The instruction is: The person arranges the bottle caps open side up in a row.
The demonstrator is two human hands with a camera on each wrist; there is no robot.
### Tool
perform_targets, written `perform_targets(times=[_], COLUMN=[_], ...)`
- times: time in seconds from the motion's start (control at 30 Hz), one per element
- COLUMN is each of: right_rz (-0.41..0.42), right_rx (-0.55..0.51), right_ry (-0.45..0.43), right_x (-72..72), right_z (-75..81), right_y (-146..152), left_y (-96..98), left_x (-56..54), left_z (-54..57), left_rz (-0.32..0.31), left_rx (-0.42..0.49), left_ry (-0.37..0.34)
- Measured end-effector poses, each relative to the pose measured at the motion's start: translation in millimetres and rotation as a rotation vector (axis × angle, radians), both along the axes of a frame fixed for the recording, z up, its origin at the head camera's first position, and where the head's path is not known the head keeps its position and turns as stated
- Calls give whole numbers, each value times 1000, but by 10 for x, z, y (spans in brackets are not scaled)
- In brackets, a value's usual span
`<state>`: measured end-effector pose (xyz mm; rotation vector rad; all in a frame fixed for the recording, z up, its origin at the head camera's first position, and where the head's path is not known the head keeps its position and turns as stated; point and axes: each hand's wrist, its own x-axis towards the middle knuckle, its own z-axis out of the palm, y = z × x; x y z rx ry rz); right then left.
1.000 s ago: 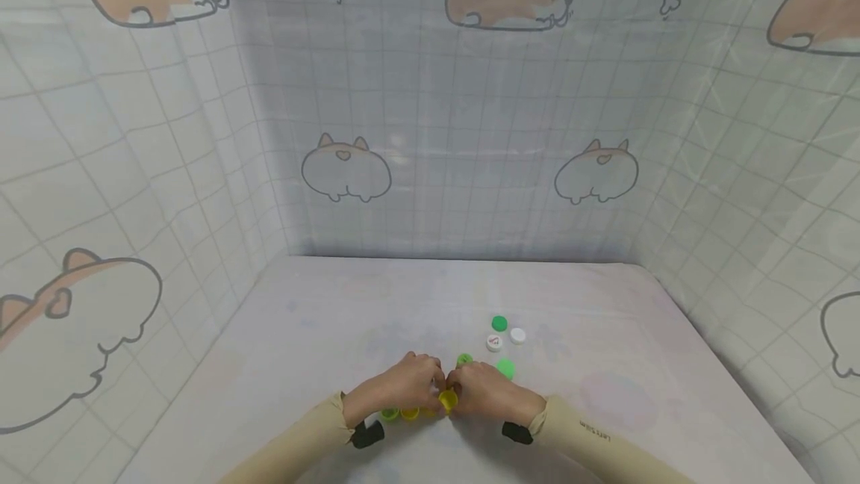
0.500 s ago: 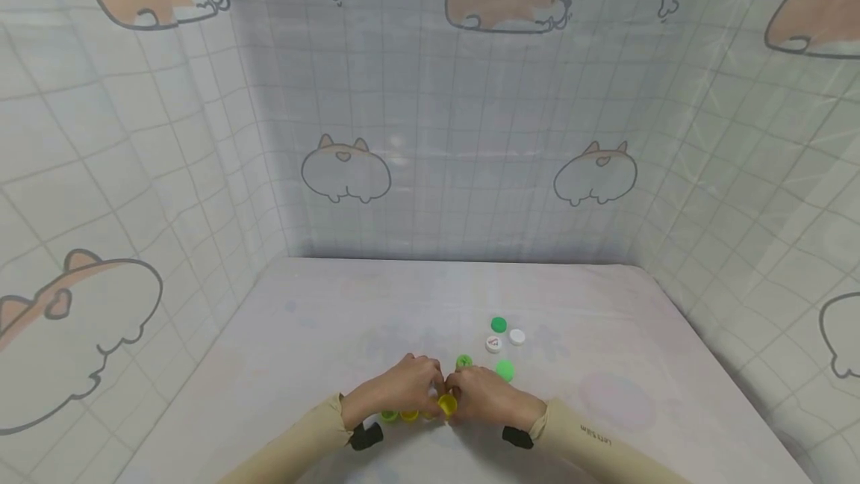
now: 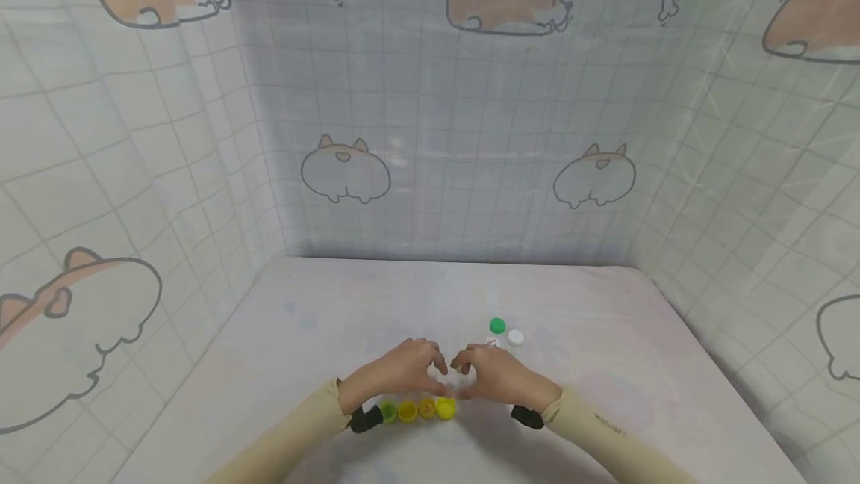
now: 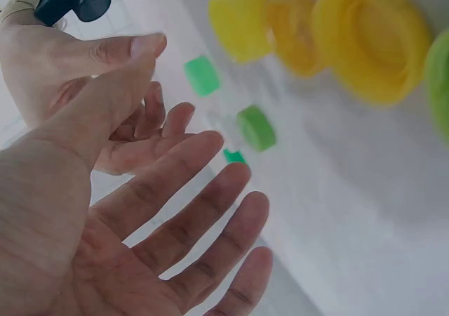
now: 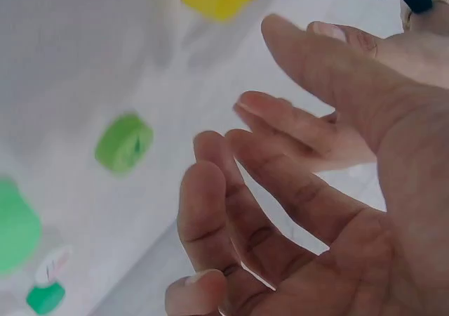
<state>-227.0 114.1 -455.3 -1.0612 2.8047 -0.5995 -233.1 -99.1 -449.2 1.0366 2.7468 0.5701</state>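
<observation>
Both hands hover over the table with nothing in them, thumbs and fingers curved loosely toward each other. My left hand (image 3: 403, 370) is just beyond a row of bottle caps; my right hand (image 3: 502, 378) is to the right of the row's end. From left to right the row has a green cap (image 3: 388, 412), a yellow cap (image 3: 407, 411), an orange-yellow cap (image 3: 427, 409) and a bright yellow cap (image 3: 446, 408). These sit side by side, seemingly touching. A loose light green cap (image 5: 124, 142) shows past the right fingertips in the right wrist view.
Farther back lie a dark green cap (image 3: 497, 326), a white cap (image 3: 515, 337) and a printed white cap (image 3: 493, 341), partly covered by the right hand. A mint green cap (image 4: 202, 75) appears in the left wrist view. Patterned curtains (image 3: 430, 140) enclose the table (image 3: 322, 305).
Both hands have let go of the bright yellow cap, which now sits at the row's right end. They have risen slightly away from it and moved a little apart.
</observation>
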Motion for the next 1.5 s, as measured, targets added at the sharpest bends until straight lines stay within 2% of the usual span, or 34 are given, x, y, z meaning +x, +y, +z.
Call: perform_targets(times=[0.23, 0.4, 0.57, 0.8, 1.1, 1.37, 1.5], right_rz=[-56, -84, -107, -152, -163, -188, -188], right_rx=[-35, -44, -47, -36, -46, -37, -23], right_ry=[78, 110, 91, 77, 66, -29, -30], right_x=[-105, -134, -180, -277, -372, -436, -462], right_z=[103, 123, 124, 100, -48, -128, -168], right_y=[122, 174, 213, 257, 292, 241, 219], left_y=[51, 98, 165, 258, 332, 401, 439], left_x=[-103, -144, -187, -339, -494, -559, -572], left_z=[206, 232, 204, 131, -5, -120, -158], left_rz=[23, 30, 31, 57, 84, 107, 125], left_rx=[27, 54, 70, 73, 61, 53, 44], left_ry=[42, 35, 15, -42, -65, -107, -145])
